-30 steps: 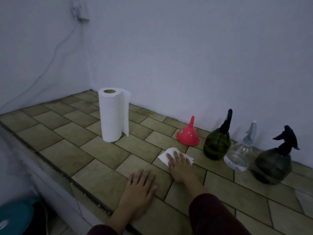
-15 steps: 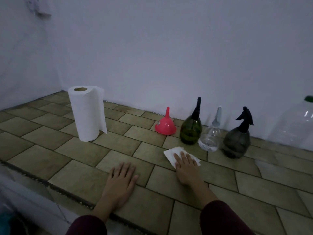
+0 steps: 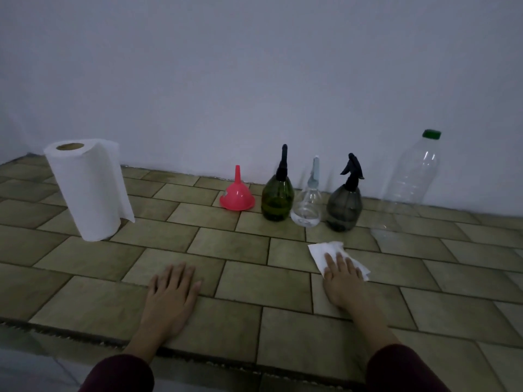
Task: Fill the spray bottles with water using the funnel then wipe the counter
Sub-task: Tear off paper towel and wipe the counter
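Note:
Three spray bottles stand in a row near the wall: a green one (image 3: 277, 200), a clear one (image 3: 308, 206) and a dark grey one (image 3: 344, 203). A pink funnel (image 3: 237, 194) sits upside down to their left. My right hand (image 3: 341, 278) presses flat on a white paper towel sheet (image 3: 321, 252) lying on the tiled counter (image 3: 232, 241), in front of the clear and grey bottles. My left hand (image 3: 171, 292) rests flat on the counter near its front edge, fingers spread, holding nothing.
A paper towel roll (image 3: 88, 190) stands upright at the left. A large clear plastic bottle (image 3: 407, 185) with a green cap stands at the right by the wall. The counter's front edge (image 3: 70, 336) runs along the bottom left.
My right hand has slid the paper towel to the right across the tiles, from in front of the funnel to in front of the clear and grey bottles. My view turned right; the left hand stayed.

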